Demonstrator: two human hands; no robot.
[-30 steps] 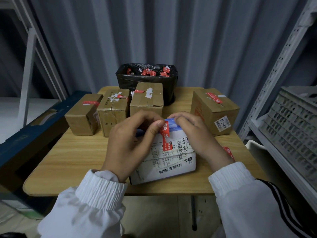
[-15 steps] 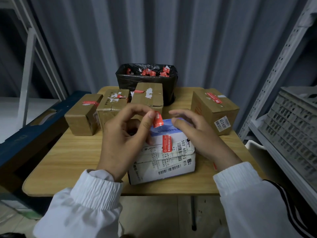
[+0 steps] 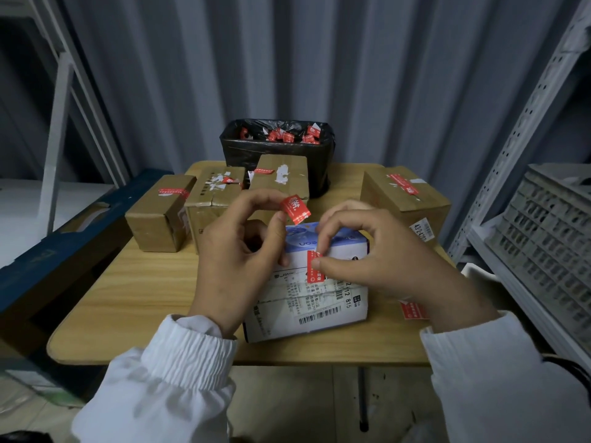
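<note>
Red sticker piece point(image 3: 295, 208) above white parcel point(image 3: 307, 302)

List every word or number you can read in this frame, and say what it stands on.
"12 815": sideways on the shipping label of the white parcel.
"eon": on its blue top, rest unclear.
"43-2420", unsure: white label on the right cardboard box.
Torn red sticker pinched by the left hand, red strip pinched by the right hand, fine print: too blurred to read.
</note>
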